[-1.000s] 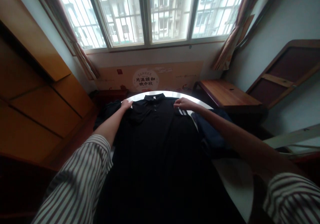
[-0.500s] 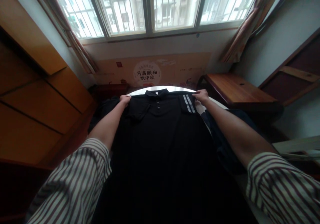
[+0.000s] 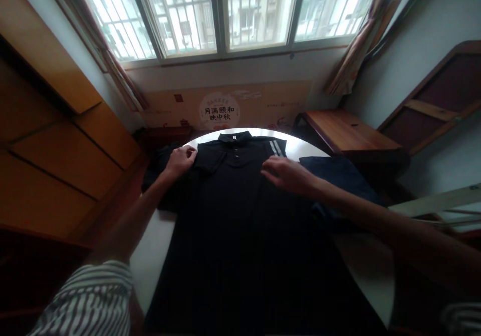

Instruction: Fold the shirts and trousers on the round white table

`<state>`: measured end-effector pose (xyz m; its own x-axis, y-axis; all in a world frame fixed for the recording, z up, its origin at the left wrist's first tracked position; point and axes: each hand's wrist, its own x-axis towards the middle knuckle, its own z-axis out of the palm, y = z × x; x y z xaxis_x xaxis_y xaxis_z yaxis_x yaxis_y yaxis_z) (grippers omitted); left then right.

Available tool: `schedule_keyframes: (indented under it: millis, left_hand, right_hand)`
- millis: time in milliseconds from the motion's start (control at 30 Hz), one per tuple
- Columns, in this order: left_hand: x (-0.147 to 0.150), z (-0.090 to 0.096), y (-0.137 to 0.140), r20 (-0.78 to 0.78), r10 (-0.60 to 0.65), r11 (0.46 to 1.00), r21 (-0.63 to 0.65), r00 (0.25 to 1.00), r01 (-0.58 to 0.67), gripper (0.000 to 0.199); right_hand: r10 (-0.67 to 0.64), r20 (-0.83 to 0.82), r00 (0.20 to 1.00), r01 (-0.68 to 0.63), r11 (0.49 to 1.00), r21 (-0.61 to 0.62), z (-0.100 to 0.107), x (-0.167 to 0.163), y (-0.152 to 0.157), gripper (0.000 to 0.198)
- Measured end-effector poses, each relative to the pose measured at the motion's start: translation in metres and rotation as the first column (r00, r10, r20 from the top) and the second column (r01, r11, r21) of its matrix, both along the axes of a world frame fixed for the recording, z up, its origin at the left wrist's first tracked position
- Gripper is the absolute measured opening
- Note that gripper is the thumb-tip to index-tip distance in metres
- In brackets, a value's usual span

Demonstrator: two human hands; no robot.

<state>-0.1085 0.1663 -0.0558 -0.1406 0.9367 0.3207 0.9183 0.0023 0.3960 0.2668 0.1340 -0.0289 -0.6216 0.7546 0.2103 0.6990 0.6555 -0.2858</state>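
A black short-sleeved polo shirt (image 3: 233, 216) lies spread front up, its collar at the far end and two pale stripes on the right-hand sleeve. Beside the outer edge of the other sleeve is my left hand (image 3: 182, 161), fingers loosely bent, with no cloth seen in them. My right hand (image 3: 287, 173) hovers over or rests on the shirt just below the striped sleeve; contact is unclear. Its fingers point left, somewhat apart and slightly blurred. Under the shirt is a white round table (image 3: 154, 256). The shirt's lower part is very dark, and its hem is hard to make out.
Dark folded clothing (image 3: 160, 168) lies at the table's left, and a dark blue garment (image 3: 338, 178) at its right. Past the table stand a wooden desk (image 3: 349, 130) at right and orange-brown cabinets (image 3: 48, 171) at left. A barred window (image 3: 255, 15) is ahead.
Both hands have let go of the shirt's sleeves. My right hand has come nearer and inward over the shirt; my left has shifted slightly back. The shirt now lies flat, showing more of the table.
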Motion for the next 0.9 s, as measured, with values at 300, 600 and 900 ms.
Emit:
schedule_keyframes:
  millis: [300,600,900]
  left_hand:
    - [0.001,-0.027,-0.177,-0.071,0.091,0.897,-0.428,0.993,-0.113,0.050]
    - [0.018,-0.063,-0.235,0.317,0.029,0.918,-0.385,0.948,0.100,0.036]
    - [0.052,-0.062,-0.282,0.809,0.104,0.850,-0.374,0.578,0.371,0.067]
  right_hand:
    - [0.429,0.026,0.903,-0.425,0.900,-0.098,-0.047,-0.036,-0.210,0.025]
    - [-0.076,-0.148,0.986,0.029,0.955,-0.296,-0.011,-0.112,-0.025,0.024]
    - [-0.280,-0.051,0.959,0.250,0.913,-0.321,-0.014,-0.238,0.114,0.038]
